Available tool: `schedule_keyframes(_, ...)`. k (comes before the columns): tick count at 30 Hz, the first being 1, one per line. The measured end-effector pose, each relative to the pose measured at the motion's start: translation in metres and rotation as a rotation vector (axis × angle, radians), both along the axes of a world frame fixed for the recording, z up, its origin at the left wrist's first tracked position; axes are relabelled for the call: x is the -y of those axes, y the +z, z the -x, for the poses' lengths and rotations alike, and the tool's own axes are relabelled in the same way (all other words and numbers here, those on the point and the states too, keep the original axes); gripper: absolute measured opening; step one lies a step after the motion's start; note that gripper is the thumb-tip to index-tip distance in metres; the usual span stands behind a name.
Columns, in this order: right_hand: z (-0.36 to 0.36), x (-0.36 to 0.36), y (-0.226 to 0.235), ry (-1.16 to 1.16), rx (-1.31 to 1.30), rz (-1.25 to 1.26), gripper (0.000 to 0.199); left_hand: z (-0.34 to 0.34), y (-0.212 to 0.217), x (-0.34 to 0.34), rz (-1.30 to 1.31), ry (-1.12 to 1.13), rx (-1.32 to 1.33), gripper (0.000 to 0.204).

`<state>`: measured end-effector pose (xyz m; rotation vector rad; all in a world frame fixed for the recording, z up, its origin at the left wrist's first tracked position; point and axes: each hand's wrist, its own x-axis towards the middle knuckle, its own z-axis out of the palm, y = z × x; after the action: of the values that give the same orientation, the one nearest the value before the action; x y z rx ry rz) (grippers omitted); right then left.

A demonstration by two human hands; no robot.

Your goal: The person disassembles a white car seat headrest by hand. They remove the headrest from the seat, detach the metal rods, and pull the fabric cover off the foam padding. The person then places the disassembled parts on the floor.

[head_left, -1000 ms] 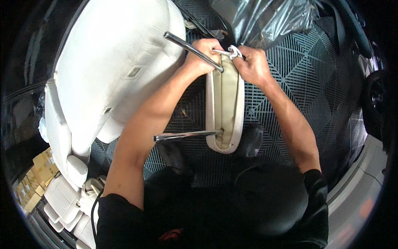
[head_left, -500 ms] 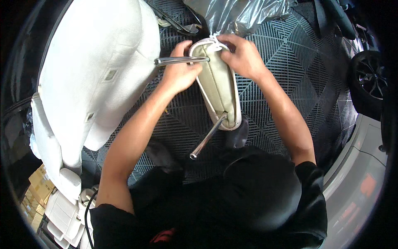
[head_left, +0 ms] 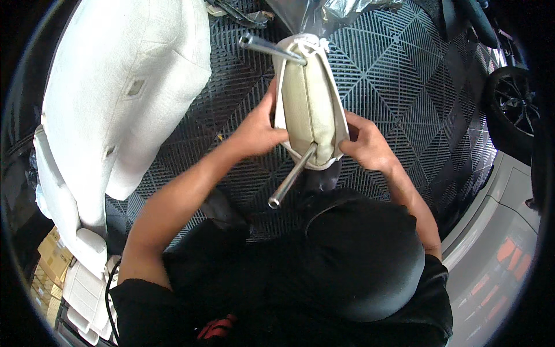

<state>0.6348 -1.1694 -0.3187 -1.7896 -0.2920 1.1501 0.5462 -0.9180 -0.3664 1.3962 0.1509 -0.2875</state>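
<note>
Between my hands is a cream car headrest (head_left: 309,104), its underside turned up, with a pale cover edge around its rim. Two metal posts stick out of it: one post (head_left: 272,49) at the far end, the other post (head_left: 293,176) at the near end. My left hand (head_left: 261,128) is closed on the headrest's left side, thumb over the rim and fingers hidden beneath. At the near right edge, my right hand (head_left: 367,141) pinches the cover rim between thumb and fingers. White cord or gathered fabric (head_left: 312,43) bunches at the far end.
A large white-covered car seat (head_left: 144,87) stands at the left. Clear plastic wrap (head_left: 324,14) lies beyond the headrest on the dark grid floor (head_left: 399,87). To the right are a wheel (head_left: 511,101) and a silver car body panel (head_left: 497,254). Cardboard boxes (head_left: 55,254) sit at lower left.
Both hands have slid from the headrest's far end toward its near end. The headrest has shifted slightly away and right, and its far post now tilts further away.
</note>
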Motion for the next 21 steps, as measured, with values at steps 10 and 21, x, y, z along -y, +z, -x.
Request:
schedule_keyframes(10, 0.015, 0.008, -0.013, -0.272, -0.165, -0.042, 0.07, 0.025, -0.006, 0.01, 0.056, 0.197, -0.264, 0.078)
schedule_keyframes(21, 0.056, 0.015, 0.0, -0.337, -0.435, -0.066, 0.078, 0.071, -0.004, 0.078, 0.158, 0.091, -0.393, 0.115)
